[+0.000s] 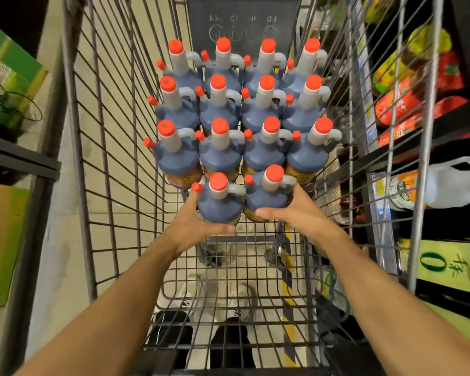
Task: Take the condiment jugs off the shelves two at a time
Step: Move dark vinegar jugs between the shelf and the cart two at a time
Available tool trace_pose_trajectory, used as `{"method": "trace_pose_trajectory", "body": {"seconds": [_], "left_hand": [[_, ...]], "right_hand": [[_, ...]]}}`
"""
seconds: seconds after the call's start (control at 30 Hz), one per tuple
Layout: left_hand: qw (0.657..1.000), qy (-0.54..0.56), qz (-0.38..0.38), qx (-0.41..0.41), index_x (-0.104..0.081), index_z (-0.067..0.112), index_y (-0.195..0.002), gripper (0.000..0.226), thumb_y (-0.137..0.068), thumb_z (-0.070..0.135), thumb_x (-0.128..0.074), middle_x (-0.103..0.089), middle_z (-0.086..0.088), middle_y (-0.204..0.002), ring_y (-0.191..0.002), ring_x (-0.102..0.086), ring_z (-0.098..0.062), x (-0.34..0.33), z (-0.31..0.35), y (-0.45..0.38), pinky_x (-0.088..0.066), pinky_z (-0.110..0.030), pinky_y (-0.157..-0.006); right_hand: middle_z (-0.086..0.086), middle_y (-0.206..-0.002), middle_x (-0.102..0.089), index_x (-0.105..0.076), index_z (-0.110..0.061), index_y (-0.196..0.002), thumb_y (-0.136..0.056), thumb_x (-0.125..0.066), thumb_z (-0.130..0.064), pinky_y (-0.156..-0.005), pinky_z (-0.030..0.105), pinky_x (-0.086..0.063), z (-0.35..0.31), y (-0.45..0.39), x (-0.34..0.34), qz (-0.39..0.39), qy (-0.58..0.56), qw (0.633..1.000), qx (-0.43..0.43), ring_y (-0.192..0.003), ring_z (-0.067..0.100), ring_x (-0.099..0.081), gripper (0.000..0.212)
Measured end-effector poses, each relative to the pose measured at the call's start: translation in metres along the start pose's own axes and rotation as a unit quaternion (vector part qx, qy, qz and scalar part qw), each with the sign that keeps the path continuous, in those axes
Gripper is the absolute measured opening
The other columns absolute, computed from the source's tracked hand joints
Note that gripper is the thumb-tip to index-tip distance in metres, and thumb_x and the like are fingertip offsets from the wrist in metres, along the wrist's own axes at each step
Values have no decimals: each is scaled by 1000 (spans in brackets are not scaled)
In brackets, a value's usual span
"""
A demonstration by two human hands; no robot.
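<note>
Two dark condiment jugs with red caps and grey necks stand side by side at the near end of a block of jugs inside a wire shopping cart (111, 147). My left hand (198, 221) wraps the left jug (219, 204) from its left and front. My right hand (291, 210) grips the right jug (267, 198) from its right side. Both jugs are upright. Several identical jugs (220, 153) fill the cart beyond them in rows.
Store shelves (429, 137) on the right hold red and yellow packets, a white jug (445, 185) and green boxes. Green cartons (8, 74) sit on the left shelving. The cart's near floor behind the two jugs is bare wire.
</note>
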State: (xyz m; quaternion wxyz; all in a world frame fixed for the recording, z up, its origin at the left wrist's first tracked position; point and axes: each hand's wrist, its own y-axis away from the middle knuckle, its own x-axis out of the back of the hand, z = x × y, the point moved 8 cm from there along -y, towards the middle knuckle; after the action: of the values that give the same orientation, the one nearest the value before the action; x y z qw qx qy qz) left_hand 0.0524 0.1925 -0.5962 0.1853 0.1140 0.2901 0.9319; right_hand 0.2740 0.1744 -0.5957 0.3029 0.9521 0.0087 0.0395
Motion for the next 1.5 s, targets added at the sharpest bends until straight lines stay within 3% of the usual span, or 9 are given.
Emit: {"method": "trace_pose_trajectory", "body": {"seconds": [0.13,0.27,0.5,0.63,0.9,1.0,1.13,1.3,1.5], "left_hand": [[1000,28,-10,-1,-41,26,-144,99,-63,4,-93,-65,8,-132,-116,-65,-5,5,0,-12,-56,-20,-86],[999,28,-26,-2,-42,29,-144,105,-56,15,-98,-63,8,-135,-123,-63,-11,8,3,-21,-56,-35,-97],[996,74,-44,6,-43,26,-144,92,-66,26,-92,-66,3,-134,-121,-65,-18,2,9,-12,-52,-47,-103],[995,86,-58,11,-44,27,-143,89,-67,33,-91,-67,-2,-132,-119,-66,-25,1,22,6,-51,-55,-103],[988,95,-109,-44,-48,26,-142,83,-67,30,-86,-68,-2,-132,-121,-65,-25,-1,106,70,-52,-50,-102],[984,100,-132,-65,-49,24,-141,82,-68,26,-85,-70,-2,-128,-116,-68,-23,0,150,100,-59,-38,-91],[979,82,-142,-121,-50,14,-142,87,-64,19,-88,-72,-7,-124,-107,-72,-22,6,222,145,-59,-28,-76],[965,92,-170,-176,-50,5,-138,80,-68,13,-87,-75,-10,-111,-92,-75,-20,10,299,211,-59,-28,-70],[947,76,-193,-246,-54,12,-137,83,-64,36,-85,-71,-11,-125,-109,-71,-27,16,368,275,-58,-38,-84]], "right_hand": [[-5,-137,-61,-49,-23,-137,-67,-94,-10,-108,35,-49,8,-4,-3,-5,13,1000,-8,-126,12,-59,84],[-11,-130,-64,-55,-29,-130,-65,-96,-20,-97,20,-50,5,-2,1,31,36,999,15,-122,8,-60,77],[-17,-125,-70,-59,-28,-136,-55,-93,-46,-98,31,-54,-3,13,-1,20,-2,1000,9,-116,5,-66,89],[-21,-117,-71,-61,-30,-128,-70,-89,-29,-80,14,-56,-20,39,-2,7,-23,1000,12,-107,-3,-68,64],[-19,-103,-75,-67,-27,-111,-63,-91,-26,-72,14,-56,-93,118,14,76,-35,994,66,-93,-5,-71,54],[-11,-106,-77,-68,-17,-117,-58,-92,-27,-76,19,-57,-131,155,17,105,-41,989,100,-96,2,-73,65],[-22,-76,-76,-67,-17,-101,-74,-84,5,-60,12,-53,-200,209,20,122,-65,978,157,-72,-7,-71,39],[-2,-96,-80,-70,-17,-108,-51,-87,-37,-69,29,-59,-275,275,17,164,-131,952,223,-86,15,-76,63],[7,-101,-80,-71,-13,-111,-60,-87,-33,-72,38,-61,-334,351,12,213,-166,925,267,-88,25,-77,57]]}}
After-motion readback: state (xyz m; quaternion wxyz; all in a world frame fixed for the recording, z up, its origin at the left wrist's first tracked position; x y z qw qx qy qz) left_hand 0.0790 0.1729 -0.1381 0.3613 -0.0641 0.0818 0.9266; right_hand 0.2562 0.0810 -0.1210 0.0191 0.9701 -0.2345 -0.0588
